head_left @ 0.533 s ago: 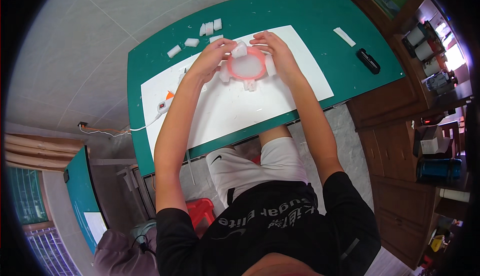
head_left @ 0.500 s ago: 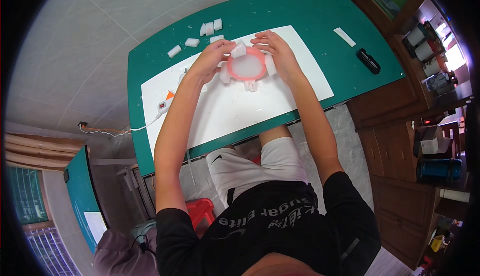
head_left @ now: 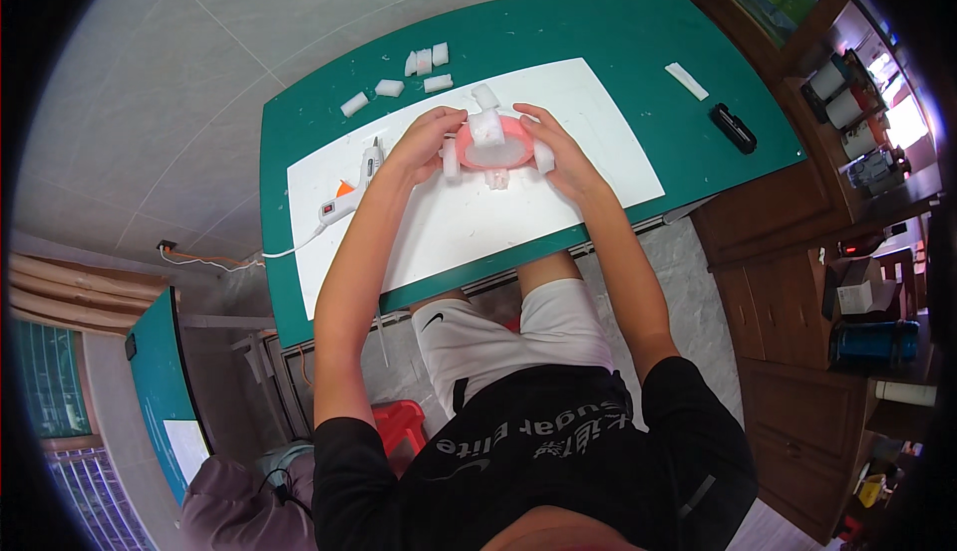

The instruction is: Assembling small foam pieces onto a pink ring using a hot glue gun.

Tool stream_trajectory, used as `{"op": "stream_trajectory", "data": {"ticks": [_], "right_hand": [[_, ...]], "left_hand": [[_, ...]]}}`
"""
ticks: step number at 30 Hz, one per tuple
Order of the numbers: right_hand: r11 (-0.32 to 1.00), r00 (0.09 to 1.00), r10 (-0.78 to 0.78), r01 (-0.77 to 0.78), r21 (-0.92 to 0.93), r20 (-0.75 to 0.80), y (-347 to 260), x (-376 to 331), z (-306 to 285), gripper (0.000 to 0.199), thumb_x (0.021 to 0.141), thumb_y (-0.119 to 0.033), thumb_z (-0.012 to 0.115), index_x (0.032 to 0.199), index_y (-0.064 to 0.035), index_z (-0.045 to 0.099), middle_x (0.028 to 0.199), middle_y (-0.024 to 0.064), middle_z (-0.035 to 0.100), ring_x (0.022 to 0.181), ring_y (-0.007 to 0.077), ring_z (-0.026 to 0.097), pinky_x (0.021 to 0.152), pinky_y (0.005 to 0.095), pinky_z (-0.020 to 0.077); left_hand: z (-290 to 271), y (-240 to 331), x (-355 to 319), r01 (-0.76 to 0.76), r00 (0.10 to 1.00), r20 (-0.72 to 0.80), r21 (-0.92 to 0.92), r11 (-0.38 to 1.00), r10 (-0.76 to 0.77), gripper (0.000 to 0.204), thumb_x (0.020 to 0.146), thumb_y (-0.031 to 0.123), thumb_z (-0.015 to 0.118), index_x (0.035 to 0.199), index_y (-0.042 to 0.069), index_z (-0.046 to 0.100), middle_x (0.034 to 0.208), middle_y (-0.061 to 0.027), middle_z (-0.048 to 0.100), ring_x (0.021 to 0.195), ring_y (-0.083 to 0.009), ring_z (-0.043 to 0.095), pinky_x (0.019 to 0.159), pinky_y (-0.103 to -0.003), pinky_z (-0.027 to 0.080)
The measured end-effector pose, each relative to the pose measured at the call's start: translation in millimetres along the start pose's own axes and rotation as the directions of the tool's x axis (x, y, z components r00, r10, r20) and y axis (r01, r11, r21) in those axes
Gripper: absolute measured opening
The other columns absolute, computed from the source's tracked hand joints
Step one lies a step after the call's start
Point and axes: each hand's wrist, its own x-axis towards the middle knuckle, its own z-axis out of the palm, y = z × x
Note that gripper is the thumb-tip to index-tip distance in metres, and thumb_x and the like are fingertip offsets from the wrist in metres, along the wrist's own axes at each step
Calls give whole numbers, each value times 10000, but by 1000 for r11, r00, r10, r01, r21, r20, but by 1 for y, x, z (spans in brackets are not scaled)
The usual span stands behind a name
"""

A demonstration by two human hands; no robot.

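Observation:
A pink ring (head_left: 498, 163) with a whitish middle has white foam blocks around its rim. It looks tilted over the white board (head_left: 498, 217). One foam block (head_left: 486, 129) stands across the ring's far side, with another (head_left: 484, 96) just behind it. My left hand (head_left: 429, 142) curls around the left side, fingertips by the foam there. My right hand (head_left: 558, 157) grips the right side, its fingers bent beside a foam block (head_left: 543, 157). Both hands are closed on the piece; some fingertips are hidden behind it.
On the board left of my left forearm lies a white glue gun (head_left: 344, 202) with an orange part and a cord. Several loose foam blocks (head_left: 389, 87) sit at the green table's (head_left: 558, 22) far left. A black case (head_left: 733, 128) and white strip (head_left: 686, 80) lie right.
The ring has tilted, its far side rising, and moved slightly nearer to me. My left fingers have left the top foam block for the ring's side. The right hand has lowered slightly.

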Motion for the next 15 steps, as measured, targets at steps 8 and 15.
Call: {"op": "stream_trajectory", "data": {"ticks": [8,15], "right_hand": [[997,995,81,-80,15,-57,-12,3,-3,439,980,-329,561,1313,-47,509,1230,109,576,1151,200,558,939,341,509],[969,968,233,-223,108,-89,-23,2,-6,424,993,-351,533,1314,-73,529,1301,116,545,1198,247,554,926,479,550]], "left_hand": [[8,18,-22,14,999,-30,141,990,-9,319,1003,363,504,1180,107,574,1162,-57,565,1069,-186,543,891,-379,465],[8,22,-35,-62,996,-58,147,987,71,320,1016,369,485,1178,111,584,1196,-49,566,1067,-170,548,869,-362,503]]}}
